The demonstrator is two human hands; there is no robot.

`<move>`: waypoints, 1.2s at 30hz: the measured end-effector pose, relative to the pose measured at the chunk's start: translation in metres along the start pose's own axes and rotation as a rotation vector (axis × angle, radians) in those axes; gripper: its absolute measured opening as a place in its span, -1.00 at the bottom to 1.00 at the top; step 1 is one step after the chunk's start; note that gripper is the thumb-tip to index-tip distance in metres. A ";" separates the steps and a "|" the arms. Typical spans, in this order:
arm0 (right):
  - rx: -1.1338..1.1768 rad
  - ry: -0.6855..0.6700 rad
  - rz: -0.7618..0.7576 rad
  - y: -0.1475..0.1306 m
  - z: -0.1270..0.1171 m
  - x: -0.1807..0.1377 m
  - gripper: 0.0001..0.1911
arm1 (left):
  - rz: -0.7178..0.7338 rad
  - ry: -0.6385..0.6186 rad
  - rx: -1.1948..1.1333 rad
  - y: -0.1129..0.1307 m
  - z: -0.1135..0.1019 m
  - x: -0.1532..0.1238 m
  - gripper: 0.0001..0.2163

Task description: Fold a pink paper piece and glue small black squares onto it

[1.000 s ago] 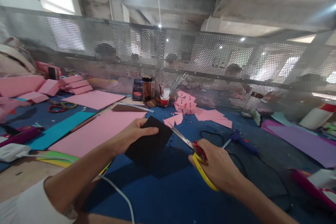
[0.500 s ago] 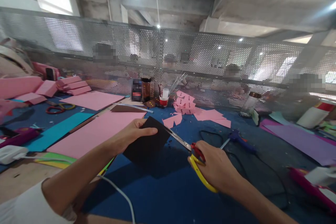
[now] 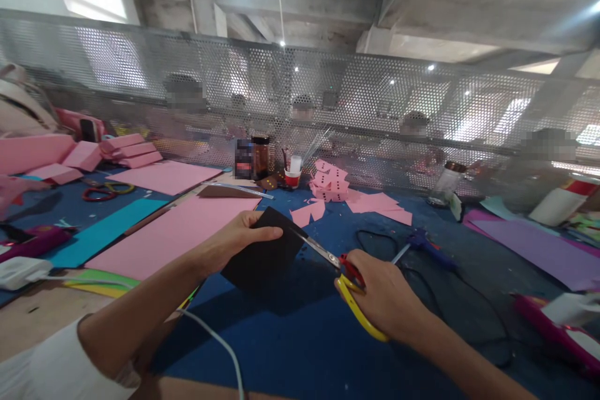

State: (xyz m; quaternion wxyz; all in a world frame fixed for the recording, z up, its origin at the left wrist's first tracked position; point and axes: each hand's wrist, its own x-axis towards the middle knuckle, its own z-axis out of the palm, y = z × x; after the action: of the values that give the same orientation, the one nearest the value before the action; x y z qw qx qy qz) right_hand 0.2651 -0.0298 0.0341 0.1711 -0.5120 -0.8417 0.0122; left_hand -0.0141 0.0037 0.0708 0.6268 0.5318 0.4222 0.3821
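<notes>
Thumb on top, my left hand [image 3: 239, 239] grips a sheet of black paper [image 3: 265, 256] by its upper left part, above the blue table surface [image 3: 276, 350]. My right hand [image 3: 384, 294] is closed round the red and yellow handles of a pair of scissors [image 3: 332, 259]. The scissor blades point up and left, and their tips meet the right edge of the black paper. Small dark scraps [image 3: 304, 252] lie on the table just under that edge. My left fingers behind the paper are hidden.
Pink sheets [image 3: 187, 231] and a turquoise strip [image 3: 107, 231] lie left. Behind stand pink cut pieces [image 3: 330, 184], a paper cup [image 3: 293, 176] and a brown jar [image 3: 260, 156]. A blue glue gun [image 3: 429, 247] with its cord lies right, near purple paper [image 3: 539, 247]. A white cable [image 3: 215, 340] crosses the front.
The black paper and the scissors have shifted only slightly. The scissor blades look a little more closed at the paper's edge, and both hands keep their hold.
</notes>
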 end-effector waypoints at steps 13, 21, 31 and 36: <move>0.007 0.015 -0.013 -0.002 -0.002 0.000 -0.83 | 0.013 0.024 0.016 0.000 0.003 -0.002 -0.79; 0.002 0.001 -0.005 -0.003 -0.003 0.000 -0.84 | 0.024 0.023 0.034 -0.001 0.003 -0.003 -0.77; -0.016 -0.004 0.023 -0.004 -0.002 -0.001 -0.85 | 0.022 0.022 0.050 -0.001 0.003 -0.003 -0.76; -0.023 -0.013 0.023 -0.003 -0.001 -0.001 -0.86 | 0.020 0.032 0.055 0.001 0.005 -0.005 -0.74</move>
State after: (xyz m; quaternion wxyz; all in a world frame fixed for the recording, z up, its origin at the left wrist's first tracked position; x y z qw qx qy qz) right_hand 0.2634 -0.0320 0.0353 0.1598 -0.5233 -0.8370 0.0077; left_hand -0.0114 -0.0022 0.0725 0.6013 0.5470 0.4370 0.3851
